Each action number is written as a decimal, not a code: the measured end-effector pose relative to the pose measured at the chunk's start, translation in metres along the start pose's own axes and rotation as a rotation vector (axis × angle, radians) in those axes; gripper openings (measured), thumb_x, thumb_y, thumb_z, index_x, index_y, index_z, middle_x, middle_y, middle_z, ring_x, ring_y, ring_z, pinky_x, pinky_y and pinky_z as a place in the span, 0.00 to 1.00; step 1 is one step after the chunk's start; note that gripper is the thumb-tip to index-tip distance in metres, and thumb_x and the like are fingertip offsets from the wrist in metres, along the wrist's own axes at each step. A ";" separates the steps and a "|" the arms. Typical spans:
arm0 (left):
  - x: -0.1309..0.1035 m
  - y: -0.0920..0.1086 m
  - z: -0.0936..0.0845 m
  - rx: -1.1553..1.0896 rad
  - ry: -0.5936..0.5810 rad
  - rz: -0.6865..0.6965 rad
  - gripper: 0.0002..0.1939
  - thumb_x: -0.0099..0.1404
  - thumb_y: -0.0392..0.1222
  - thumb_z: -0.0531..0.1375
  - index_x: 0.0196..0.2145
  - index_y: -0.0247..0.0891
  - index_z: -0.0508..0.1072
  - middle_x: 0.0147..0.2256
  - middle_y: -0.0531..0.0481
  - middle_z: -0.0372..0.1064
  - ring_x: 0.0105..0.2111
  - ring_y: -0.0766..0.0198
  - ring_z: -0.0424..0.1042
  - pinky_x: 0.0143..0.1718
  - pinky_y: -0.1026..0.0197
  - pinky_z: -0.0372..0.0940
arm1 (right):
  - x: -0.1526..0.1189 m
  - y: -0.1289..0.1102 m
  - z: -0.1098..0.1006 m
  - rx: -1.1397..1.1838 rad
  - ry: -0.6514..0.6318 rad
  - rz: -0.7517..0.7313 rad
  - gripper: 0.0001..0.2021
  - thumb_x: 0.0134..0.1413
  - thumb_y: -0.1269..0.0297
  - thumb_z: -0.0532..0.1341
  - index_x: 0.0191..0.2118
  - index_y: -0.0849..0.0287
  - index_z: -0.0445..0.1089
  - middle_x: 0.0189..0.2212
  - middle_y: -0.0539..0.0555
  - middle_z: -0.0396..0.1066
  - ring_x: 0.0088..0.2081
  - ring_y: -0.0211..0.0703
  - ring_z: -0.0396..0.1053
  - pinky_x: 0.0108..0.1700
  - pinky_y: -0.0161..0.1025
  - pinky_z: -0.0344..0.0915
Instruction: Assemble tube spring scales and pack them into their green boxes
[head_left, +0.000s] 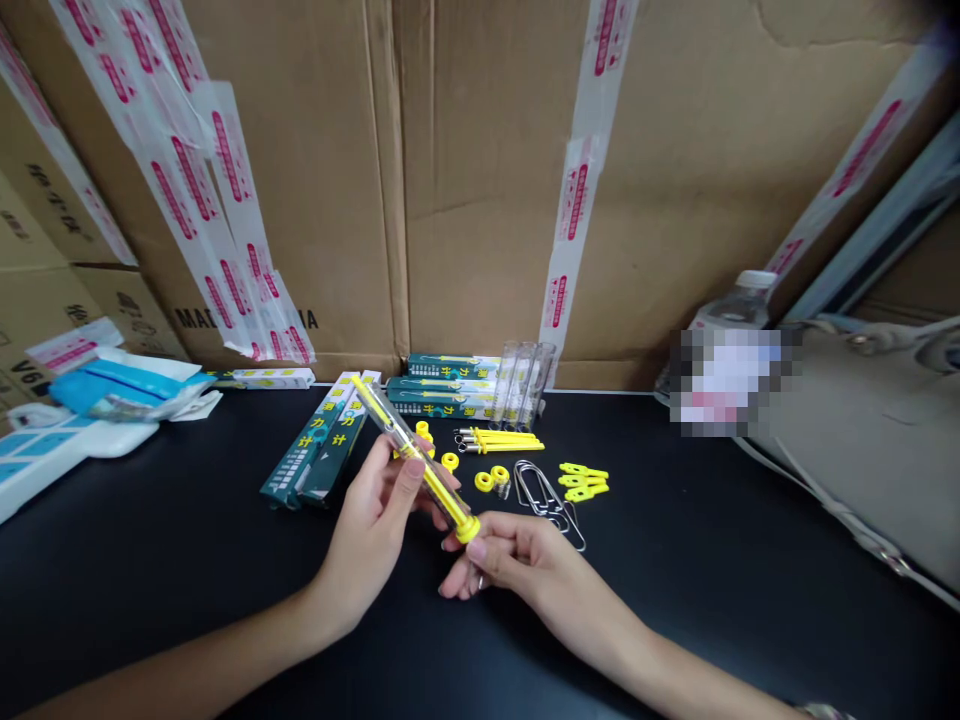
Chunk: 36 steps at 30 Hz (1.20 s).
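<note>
A: Starting nearest you, what are your hands doing?

B: Your right hand (517,560) has its thumb and fingers at the yellow end cap (467,530) of a clear tube (442,492). Your left hand (382,495) grips the tube's middle between thumb and fingers.

A: How does the tube lie?

B: You have it tilted above the black table (225,610), its capped end near and right, its other end far and left. Yellow shows inside.

A: What lies just past your hands?

B: You have bent metal hooks (536,490) there, with yellow tags (583,482) to their right and yellow rings (492,478) to their left. Yellow rods (502,440) with metal ends lie farther back.

A: And beyond those?

B: Two green boxes (322,440) slant left of the tube. Farther off, clear tubes (525,385) stand upright beside a group of green boxes (442,400). A grey bag (870,430) and a bottle (739,305) are at your right; a blue packet (127,385) is far left. Taped cardboard (487,200) rises behind everything.
</note>
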<state>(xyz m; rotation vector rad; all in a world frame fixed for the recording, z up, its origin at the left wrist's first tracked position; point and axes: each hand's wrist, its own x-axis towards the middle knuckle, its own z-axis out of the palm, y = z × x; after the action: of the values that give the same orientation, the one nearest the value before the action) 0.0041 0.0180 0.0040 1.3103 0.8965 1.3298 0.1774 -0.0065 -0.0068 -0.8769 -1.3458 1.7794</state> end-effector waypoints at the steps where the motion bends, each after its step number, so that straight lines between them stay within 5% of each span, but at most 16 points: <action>1: -0.001 -0.001 0.001 -0.007 0.006 0.000 0.18 0.68 0.57 0.58 0.44 0.39 0.65 0.32 0.51 0.75 0.28 0.61 0.77 0.27 0.61 0.72 | 0.001 0.000 0.000 0.004 0.004 0.008 0.20 0.55 0.48 0.66 0.37 0.65 0.74 0.30 0.58 0.81 0.31 0.38 0.74 0.40 0.36 0.67; 8: -0.002 -0.005 0.001 0.046 0.002 0.001 0.17 0.70 0.56 0.56 0.44 0.40 0.64 0.32 0.53 0.74 0.27 0.64 0.75 0.27 0.64 0.70 | 0.001 -0.002 0.000 -0.008 0.006 0.025 0.20 0.55 0.49 0.66 0.33 0.65 0.74 0.30 0.58 0.80 0.30 0.37 0.73 0.39 0.35 0.67; 13: -0.004 -0.001 0.002 0.097 -0.011 -0.022 0.15 0.72 0.54 0.54 0.47 0.41 0.61 0.37 0.49 0.78 0.33 0.61 0.79 0.39 0.57 0.73 | -0.002 -0.003 -0.001 -0.033 -0.023 -0.001 0.18 0.56 0.51 0.66 0.33 0.65 0.72 0.33 0.59 0.81 0.33 0.38 0.74 0.43 0.37 0.68; 31: -0.008 -0.004 -0.004 0.103 -0.266 -0.002 0.15 0.75 0.54 0.48 0.47 0.40 0.60 0.40 0.43 0.78 0.41 0.56 0.78 0.45 0.53 0.70 | -0.002 0.006 -0.001 -0.099 -0.003 -0.016 0.17 0.59 0.53 0.62 0.26 0.61 0.70 0.21 0.54 0.77 0.25 0.40 0.71 0.34 0.37 0.66; 36: -0.013 -0.002 -0.004 0.176 -0.254 0.039 0.14 0.75 0.53 0.48 0.48 0.41 0.60 0.42 0.45 0.77 0.42 0.58 0.76 0.47 0.54 0.68 | -0.003 0.007 -0.001 -0.243 -0.003 -0.047 0.19 0.62 0.52 0.59 0.26 0.61 0.70 0.22 0.55 0.77 0.27 0.41 0.70 0.36 0.37 0.65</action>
<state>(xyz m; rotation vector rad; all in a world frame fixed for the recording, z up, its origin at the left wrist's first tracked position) -0.0010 0.0064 -0.0009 1.5998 0.8271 1.1016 0.1789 -0.0101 -0.0133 -0.9627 -1.5948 1.6040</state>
